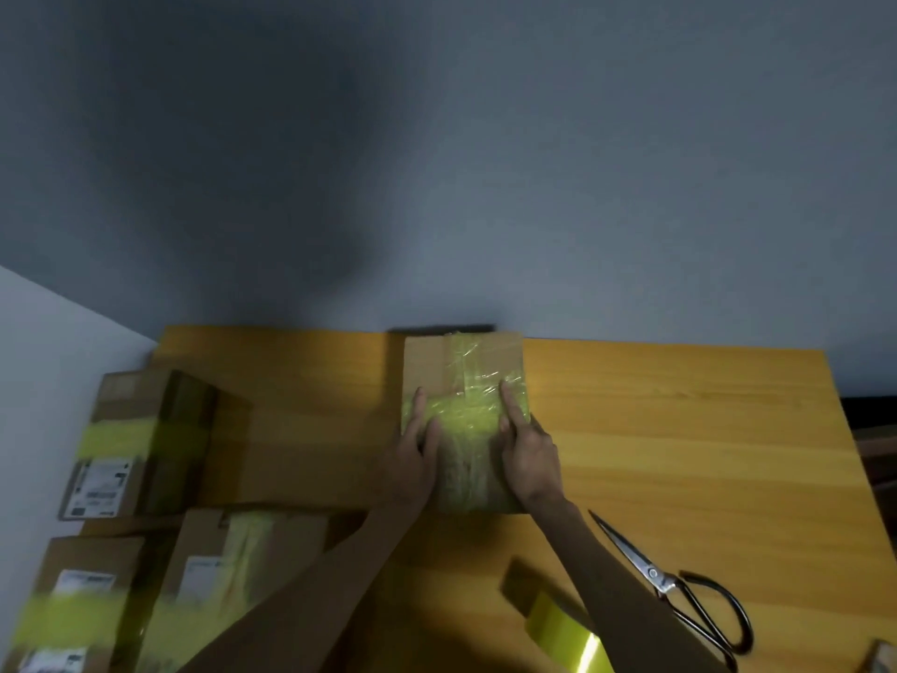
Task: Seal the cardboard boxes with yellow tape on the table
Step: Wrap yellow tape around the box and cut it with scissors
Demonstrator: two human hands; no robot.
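Pressing yellow tape (466, 415) down on cardboard box (422, 361), ctr-rear of wooden table (679, 429), far side up against grey wall (582, 187). Working w/ both hands, palms down, on near half of box top. Left hand (412, 454) at box's left edge: fingers straight, flat on tape, gripping nothing. Right hand (526, 449) toward right edge: index finger (509, 400) straight, tip on tape, thumb alongside, nothing held; rest of fingers not clear enough to tell. Tape laid as crinkled cross: one strip front-to-back, one side-to-side under the hands.

Just beside right forearm, near front edge: yellow tape roll (565, 629), partly hidden by arm. Farther rt, well apart from box: scissors (679, 585), blades pointing toward box, dark handles toward front.

At table's left end, three more boxes w/ yellow tape and white labels: rear-left box (141, 439), front-left box (73, 604), middle box (228, 575) next to left forearm. All three blurred, labels unreadable.
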